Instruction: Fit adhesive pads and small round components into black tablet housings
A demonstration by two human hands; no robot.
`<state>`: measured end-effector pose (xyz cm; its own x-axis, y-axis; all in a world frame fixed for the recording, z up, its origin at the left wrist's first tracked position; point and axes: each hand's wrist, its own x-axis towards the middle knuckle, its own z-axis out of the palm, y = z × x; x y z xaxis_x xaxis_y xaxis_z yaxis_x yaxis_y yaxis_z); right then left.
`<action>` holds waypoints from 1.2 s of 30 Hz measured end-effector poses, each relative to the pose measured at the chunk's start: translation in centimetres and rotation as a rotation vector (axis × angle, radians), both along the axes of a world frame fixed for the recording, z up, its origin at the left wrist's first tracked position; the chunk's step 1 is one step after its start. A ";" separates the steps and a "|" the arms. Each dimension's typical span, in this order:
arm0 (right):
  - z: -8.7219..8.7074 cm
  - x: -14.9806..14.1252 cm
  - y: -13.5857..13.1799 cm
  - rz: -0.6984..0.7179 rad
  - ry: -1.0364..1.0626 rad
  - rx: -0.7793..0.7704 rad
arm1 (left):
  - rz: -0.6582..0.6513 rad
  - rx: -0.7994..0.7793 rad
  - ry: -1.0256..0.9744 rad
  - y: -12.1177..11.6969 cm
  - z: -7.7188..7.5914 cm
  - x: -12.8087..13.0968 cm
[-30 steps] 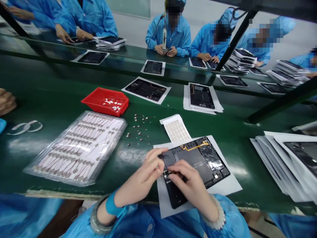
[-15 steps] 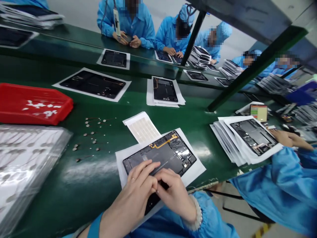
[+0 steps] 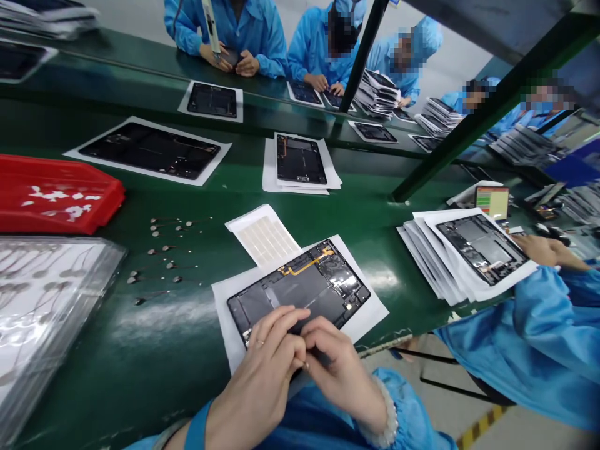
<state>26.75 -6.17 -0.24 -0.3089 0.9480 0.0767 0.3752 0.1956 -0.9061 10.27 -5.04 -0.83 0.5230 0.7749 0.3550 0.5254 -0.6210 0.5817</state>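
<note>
My left hand [image 3: 267, 356] and my right hand [image 3: 335, 359] meet fingertip to fingertip over the near part of an opened black tablet housing [image 3: 300, 290]. Both are closed in a pinch. A tiny glint shows between the fingertips, too small to name. The housing lies tilted on a white sheet [image 3: 370, 315], an orange flex cable [image 3: 307, 265] along its far side. Behind it is a white sheet of pale rectangular stickers [image 3: 267, 240]. Several small round wired parts [image 3: 152, 252] lie loose to the left.
A red bin [image 3: 94, 187] with white scraps and a clear plastic tray [image 3: 94, 281] of wired parts stand left. More housings [image 3: 300, 161] lie at the back. At right is a stack of sheets [image 3: 422, 256] under a housing, beside a co-worker's sleeve [image 3: 529, 337]. A green post [image 3: 450, 137] slants above.
The view has swung to the right, bringing the right-hand stack and a neighbour's arm into sight. My hands have lifted from the housing's near left corner and pinch together above it.
</note>
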 end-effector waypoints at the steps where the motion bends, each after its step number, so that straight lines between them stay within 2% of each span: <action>1: -0.1 0.1 0.0 -0.009 -0.018 0.018 | 0.004 0.004 0.001 0.0 0.0 0.1; 3: -0.2 0.9 0.2 -0.051 -0.060 0.049 | 0.032 0.020 0.005 -0.1 -0.2 0.2; 6: -0.5 3.7 1.1 -0.255 -0.146 0.106 | 0.077 0.054 0.035 -0.1 -0.6 0.1; 8: -0.9 6.1 1.8 -0.400 -0.226 0.124 | 0.054 0.064 0.076 -0.2 -0.9 -0.1; 10: -1.5 7.9 2.2 -0.464 -0.317 0.100 | 0.016 0.063 0.119 -0.2 -1.3 -0.2; 13: -2.1 8.8 2.4 -0.456 -0.422 0.049 | -0.007 0.073 0.161 -0.3 -1.9 -0.2; 16: -2.2 8.2 2.3 -0.439 -0.498 0.048 | -0.006 0.088 0.178 -0.4 -2.4 -0.1; 32: -0.2 7.1 2.8 -0.216 -0.855 0.131 | -0.020 0.107 0.201 -0.4 -3.0 0.0; 36: 0.1 7.7 3.5 -0.143 -0.849 0.139 | -0.014 0.097 0.192 -0.4 -2.8 0.1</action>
<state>34.48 -2.64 -0.10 -0.1924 0.9813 -0.0078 0.9425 0.1825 -0.2801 10.41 -5.40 -3.60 0.5987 0.7341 0.3203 0.6118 -0.6773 0.4086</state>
